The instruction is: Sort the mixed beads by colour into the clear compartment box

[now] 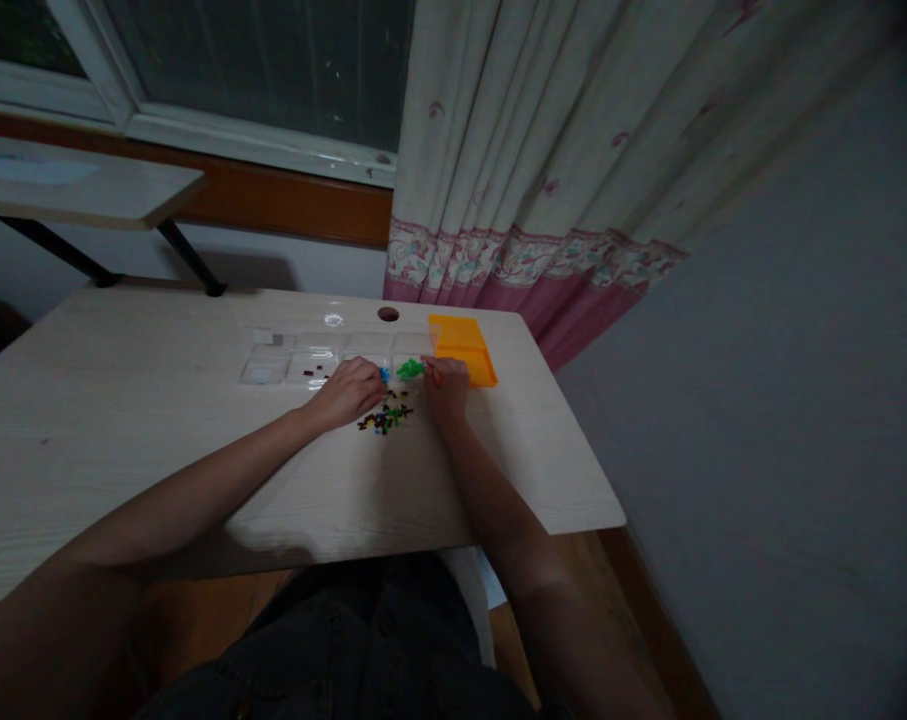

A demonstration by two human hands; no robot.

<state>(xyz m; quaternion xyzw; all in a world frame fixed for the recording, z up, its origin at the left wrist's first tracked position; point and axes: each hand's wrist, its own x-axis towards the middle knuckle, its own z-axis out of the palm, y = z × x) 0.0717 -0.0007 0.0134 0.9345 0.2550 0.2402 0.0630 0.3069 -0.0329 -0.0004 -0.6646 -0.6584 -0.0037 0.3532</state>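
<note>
My left hand rests on the wooden table with its fingers curled, next to a small blue piece. My right hand lies beside it with fingers bent; what they hold, if anything, is too small to make out. Between and below the two hands lies a scatter of several tiny coloured pieces. A clump of green pieces sits just above them. A clear plastic tray with compartments lies behind my left hand, with a few dark bits in one cell.
An orange lid or tray lies at the right rear of the table. A round cable hole is near the back edge. A curtain hangs behind, beside a window. Another table stands at left rear.
</note>
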